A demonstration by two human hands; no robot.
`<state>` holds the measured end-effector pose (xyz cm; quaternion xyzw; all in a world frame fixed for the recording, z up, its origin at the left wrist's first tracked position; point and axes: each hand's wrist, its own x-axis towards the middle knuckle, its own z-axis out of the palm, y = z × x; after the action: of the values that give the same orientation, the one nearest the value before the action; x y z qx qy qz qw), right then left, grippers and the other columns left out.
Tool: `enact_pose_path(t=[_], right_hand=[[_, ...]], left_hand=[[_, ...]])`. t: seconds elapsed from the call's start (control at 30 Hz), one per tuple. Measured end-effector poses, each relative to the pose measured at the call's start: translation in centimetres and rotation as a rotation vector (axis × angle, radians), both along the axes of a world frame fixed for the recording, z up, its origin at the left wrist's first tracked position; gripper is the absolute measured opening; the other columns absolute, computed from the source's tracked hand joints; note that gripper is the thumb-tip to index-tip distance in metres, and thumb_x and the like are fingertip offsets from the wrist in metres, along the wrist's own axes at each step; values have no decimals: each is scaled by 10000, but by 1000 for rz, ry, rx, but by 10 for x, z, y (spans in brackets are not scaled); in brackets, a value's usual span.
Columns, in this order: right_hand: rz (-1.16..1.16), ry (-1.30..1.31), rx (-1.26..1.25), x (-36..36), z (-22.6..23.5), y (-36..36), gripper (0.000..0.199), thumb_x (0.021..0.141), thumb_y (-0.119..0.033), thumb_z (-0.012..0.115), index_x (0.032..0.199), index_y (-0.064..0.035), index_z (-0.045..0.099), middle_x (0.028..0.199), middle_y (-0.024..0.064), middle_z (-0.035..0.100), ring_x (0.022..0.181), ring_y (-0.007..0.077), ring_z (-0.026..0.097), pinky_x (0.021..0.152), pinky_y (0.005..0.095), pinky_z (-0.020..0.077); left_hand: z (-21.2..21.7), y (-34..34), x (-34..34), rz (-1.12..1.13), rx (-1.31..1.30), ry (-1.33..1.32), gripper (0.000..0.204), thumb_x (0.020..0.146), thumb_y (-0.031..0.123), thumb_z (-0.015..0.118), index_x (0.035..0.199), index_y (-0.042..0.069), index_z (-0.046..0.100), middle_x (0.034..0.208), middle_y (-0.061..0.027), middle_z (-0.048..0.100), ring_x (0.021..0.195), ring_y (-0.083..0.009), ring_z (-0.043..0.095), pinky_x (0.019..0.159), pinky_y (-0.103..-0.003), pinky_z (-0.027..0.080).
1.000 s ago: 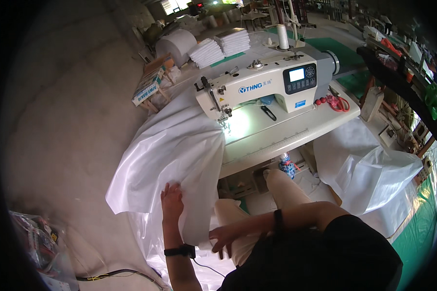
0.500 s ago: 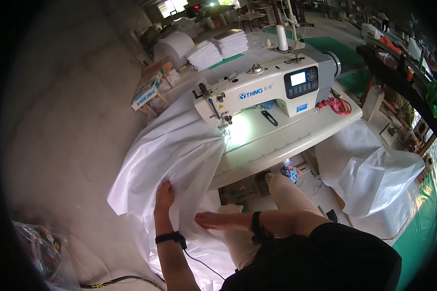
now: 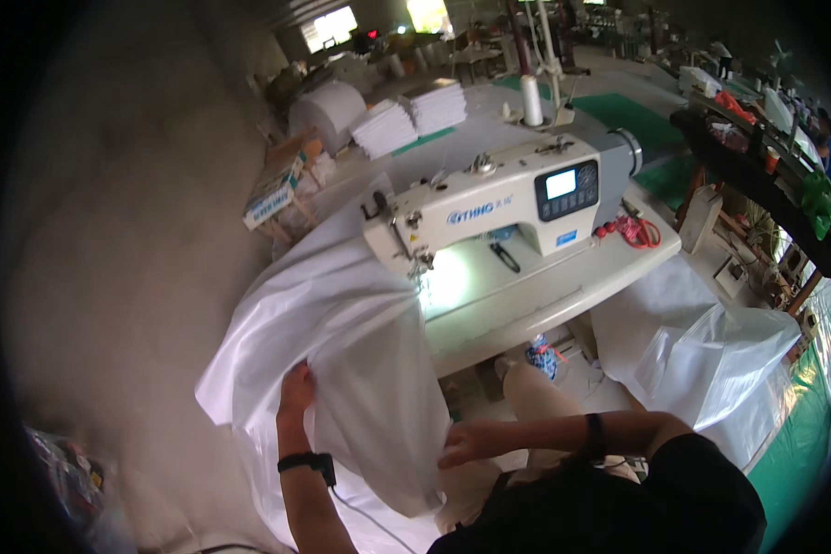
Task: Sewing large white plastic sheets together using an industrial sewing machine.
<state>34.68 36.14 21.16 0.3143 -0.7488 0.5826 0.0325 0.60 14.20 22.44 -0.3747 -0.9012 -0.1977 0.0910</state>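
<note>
A large glossy white sheet (image 3: pixel 360 360) hangs in folds from the sewing machine (image 3: pixel 489 194) down over my lap. Its upper part lies under the lit needle area at the machine's left end. My left hand (image 3: pixel 296 388) is closed on a fold of the sheet, its fingertips partly hidden by the material. Lower and to the right, my right hand (image 3: pixel 471 443) grips the sheet's right edge, with its fingers bent around it. Both hands are well below the white machine bed (image 3: pixel 545 295).
Black thread snips (image 3: pixel 504 258) and red-handled scissors (image 3: pixel 642 233) lie on the machine bed. A thread cone (image 3: pixel 531 102) stands behind. Stacked white sheets (image 3: pixel 383 129) and a big white roll (image 3: pixel 328 113) are at the back left. More white sheeting (image 3: pixel 692 332) hangs at right.
My right hand has moved right and slightly down, drawing the sheet's edge with it, so the sheet is spread wider. My left hand has shifted slightly left and down. The view has tilted a little.
</note>
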Motion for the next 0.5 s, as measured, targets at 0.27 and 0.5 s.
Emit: enact_pose_path(t=[0.27,0.5], right_hand=[[672,140,-218,15,-21,-81,279,888,-194,592,1116,-34,609,1169,154,583,1133,298,523,963,451,396],[672,-577,-9,10,-43,-110,483,846,-358,627,1183,-31,512,1091,115,596,974,214,568,841,366,457]], left_hand=[[-20,-11,-16,-47,-51,105,247,768,47,492,995,42,588,977,-221,602,944,-401,557,800,-469,453],[-20,-24,-21,-33,-55,21,257,770,69,469,978,61,621,965,-209,612,952,-390,560,812,-450,461]])
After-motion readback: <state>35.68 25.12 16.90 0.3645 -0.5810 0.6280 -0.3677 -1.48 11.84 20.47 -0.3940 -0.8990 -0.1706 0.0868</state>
